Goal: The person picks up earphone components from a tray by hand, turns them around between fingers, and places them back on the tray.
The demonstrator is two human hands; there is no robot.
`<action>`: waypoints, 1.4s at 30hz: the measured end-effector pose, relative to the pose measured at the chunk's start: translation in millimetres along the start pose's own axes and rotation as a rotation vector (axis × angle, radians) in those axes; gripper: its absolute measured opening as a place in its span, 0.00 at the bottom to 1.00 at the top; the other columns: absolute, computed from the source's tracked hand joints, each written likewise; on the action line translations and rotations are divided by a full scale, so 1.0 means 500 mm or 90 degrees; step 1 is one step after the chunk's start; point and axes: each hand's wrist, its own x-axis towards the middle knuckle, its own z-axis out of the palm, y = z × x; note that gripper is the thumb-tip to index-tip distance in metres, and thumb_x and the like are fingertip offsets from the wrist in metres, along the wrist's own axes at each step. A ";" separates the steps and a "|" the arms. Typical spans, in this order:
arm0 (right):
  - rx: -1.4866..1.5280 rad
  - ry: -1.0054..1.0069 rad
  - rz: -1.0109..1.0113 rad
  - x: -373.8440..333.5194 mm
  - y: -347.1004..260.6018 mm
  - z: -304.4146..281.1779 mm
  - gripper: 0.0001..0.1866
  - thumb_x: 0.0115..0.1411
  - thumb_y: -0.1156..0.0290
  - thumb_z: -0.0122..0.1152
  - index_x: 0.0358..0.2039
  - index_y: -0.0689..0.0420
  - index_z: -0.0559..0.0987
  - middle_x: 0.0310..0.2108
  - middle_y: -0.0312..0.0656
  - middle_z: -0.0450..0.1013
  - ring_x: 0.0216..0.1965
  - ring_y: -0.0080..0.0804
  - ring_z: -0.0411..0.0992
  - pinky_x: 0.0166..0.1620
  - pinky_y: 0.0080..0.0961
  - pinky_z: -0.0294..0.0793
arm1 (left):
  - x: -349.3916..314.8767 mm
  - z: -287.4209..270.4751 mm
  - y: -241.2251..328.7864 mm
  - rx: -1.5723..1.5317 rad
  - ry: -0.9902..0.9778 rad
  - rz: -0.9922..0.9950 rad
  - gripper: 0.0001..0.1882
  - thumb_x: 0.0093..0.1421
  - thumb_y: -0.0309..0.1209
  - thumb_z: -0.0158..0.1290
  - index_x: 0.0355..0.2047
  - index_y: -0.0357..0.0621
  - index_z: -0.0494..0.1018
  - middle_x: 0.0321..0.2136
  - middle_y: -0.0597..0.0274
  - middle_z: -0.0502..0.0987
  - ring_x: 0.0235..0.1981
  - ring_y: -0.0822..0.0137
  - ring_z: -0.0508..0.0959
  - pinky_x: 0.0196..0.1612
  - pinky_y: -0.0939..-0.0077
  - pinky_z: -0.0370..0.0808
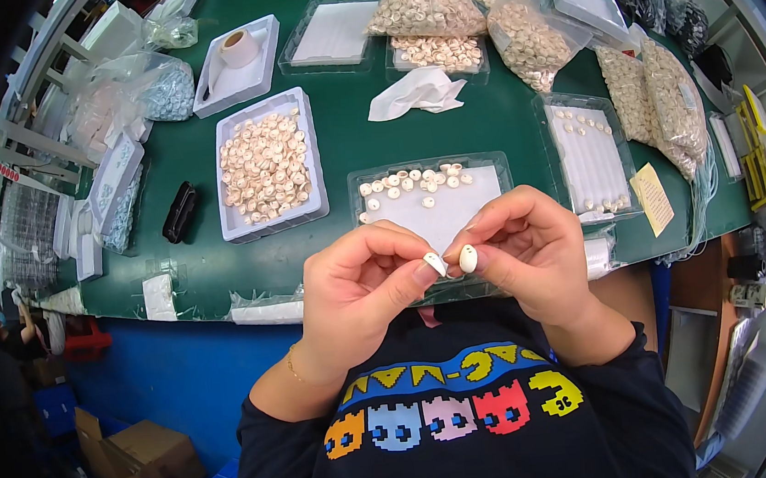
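Note:
My left hand (355, 288) pinches a small white rounded piece (435, 263) with dark marks, turned edge-on, between thumb and fingertips. A second small cream-white oval piece (468, 258), also with tiny dark marks, sits in the pinch of my right hand (532, 257). The two pieces are close together; whether they touch I cannot tell. Just beyond my hands lies a clear plastic tray (499, 177) lined with white sheet, partly hidden by them. Several similar small round pieces (407, 183) lie along its far side.
Left of it, a white tray (315, 153) holds a heap of similar pieces. Bags of pieces (430, 4) stand at the back. A tissue (415, 93), a black case (180, 212), a tape roll (239, 48) and another lined tray (590, 164) lie on the green table (345, 132).

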 end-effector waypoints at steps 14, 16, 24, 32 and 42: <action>0.334 -0.101 0.192 0.009 -0.001 -0.017 0.07 0.57 0.80 0.54 0.36 0.63 0.68 0.30 0.48 0.74 0.32 0.30 0.74 0.36 0.22 0.75 | 0.004 -0.002 -0.013 -0.355 -0.116 -0.213 0.08 0.61 0.27 0.48 0.35 0.33 0.70 0.28 0.58 0.74 0.24 0.75 0.71 0.26 0.83 0.70; 0.342 -0.105 0.203 0.009 0.000 -0.019 0.07 0.57 0.80 0.53 0.36 0.63 0.68 0.30 0.48 0.74 0.32 0.30 0.74 0.36 0.22 0.75 | 0.006 -0.002 -0.016 -0.379 -0.122 -0.221 0.08 0.61 0.27 0.48 0.35 0.34 0.70 0.28 0.58 0.74 0.25 0.75 0.71 0.27 0.84 0.70; 0.423 -0.123 0.258 0.013 0.005 -0.024 0.06 0.57 0.79 0.53 0.36 0.61 0.68 0.31 0.48 0.74 0.31 0.30 0.74 0.36 0.21 0.75 | 0.008 0.000 -0.014 -0.449 -0.118 -0.280 0.07 0.61 0.27 0.47 0.36 0.35 0.70 0.27 0.62 0.74 0.24 0.76 0.72 0.28 0.83 0.70; 0.513 -0.082 0.302 0.015 0.019 -0.026 0.06 0.58 0.79 0.52 0.36 0.61 0.68 0.32 0.48 0.74 0.31 0.29 0.74 0.36 0.21 0.75 | 0.011 0.007 -0.010 -0.513 -0.030 -0.362 0.07 0.62 0.30 0.45 0.34 0.38 0.70 0.25 0.62 0.74 0.23 0.76 0.72 0.27 0.83 0.69; -0.355 0.001 -0.123 0.025 0.055 -0.035 0.06 0.53 0.81 0.56 0.33 0.62 0.76 0.31 0.42 0.75 0.35 0.31 0.73 0.39 0.25 0.72 | 0.011 -0.015 -0.100 -0.500 -0.027 -0.468 0.10 0.53 0.18 0.44 0.37 0.37 0.69 0.33 0.56 0.74 0.27 0.72 0.73 0.31 0.82 0.71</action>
